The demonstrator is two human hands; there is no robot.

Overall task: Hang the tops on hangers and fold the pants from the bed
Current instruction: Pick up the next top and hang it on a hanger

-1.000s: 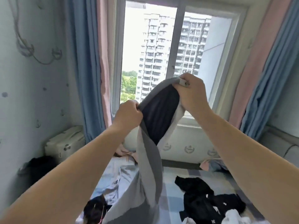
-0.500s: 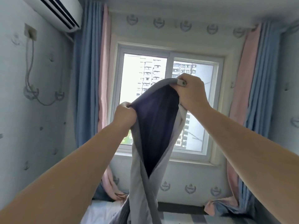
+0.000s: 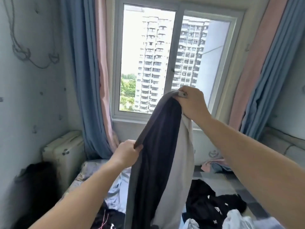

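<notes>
Wall cable (image 3: pixel 21 52): loops down the wall far left of the window (image 3: pixel 177 63), level with its upper half.
Dark heap (image 3: pixel 38 182): low down and far left of the window, blurred; what it is cannot be told.
Cream case (image 3: pixel 66 149): below the window's sill level and to its left, upright against the wall, just beside the left curtain's foot.
Left curtain (image 3: pixel 85 80): blue with a pink strip, hanging along the window's left edge.
Pale blue garment (image 3: pixel 118 192): crumpled on the bed (image 3: pixel 231 182), below the window's left pane.
Left hand (image 3: pixel 126 154): below the window's left pane, under the sill; fingers curled and pinching the banded edge of the grey garment, thumb on top.
Grey garment (image 3: pixel 158 154): held up in the air in front of the window's lower middle, hanging down toward the bed; the banded edge runs taut from the left hand up to the right hand, showing a dark inner side with a light grey panel on the right.
Right hand (image 3: pixel 191 103): in front of the window's right pane near its lower edge, higher than the left hand; fingers clamped over the garment's edge, a small grey tab (image 3: pixel 182 94) sticking out above the knuckles.
Black clothes (image 3: pixel 212 207): piled on the checked bed, below the window's right pane.
Pink and blue heap (image 3: pixel 212 166): on the bed below the window's right corner.
White garment (image 3: pixel 237 220): lowest in view, below and right of the window, touching the black clothes.
Right curtain (image 3: pixel 267 71): pink and blue, hanging slantwise along the window's right edge.
</notes>
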